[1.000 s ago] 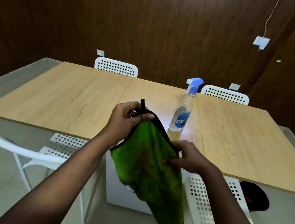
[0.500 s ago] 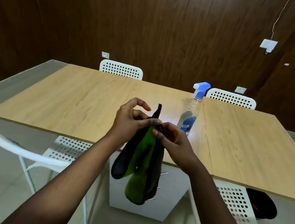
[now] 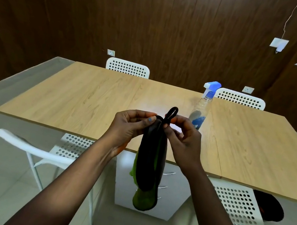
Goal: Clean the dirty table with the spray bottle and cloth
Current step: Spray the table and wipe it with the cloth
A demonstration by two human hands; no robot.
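Wooden table (image 3: 90,100), spray bottle (image 3: 201,109), hands (image 3: 157,131) pinching cloth (image 3: 150,164)

Legible text: none. Spray bottle (image 3: 201,109), far right of centre on the table (image 3: 90,98): blue label present (lettering too blurred to read). Wall sockets and the white wall box, far side: no readable markings. Cloth: no tag or print visible.

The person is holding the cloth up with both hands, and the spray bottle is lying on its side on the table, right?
Not quite. The head view shows the spray bottle standing upright on the table, not lying on its side. The rest is right: the left hand and right hand both hold the cloth up by its top edge.
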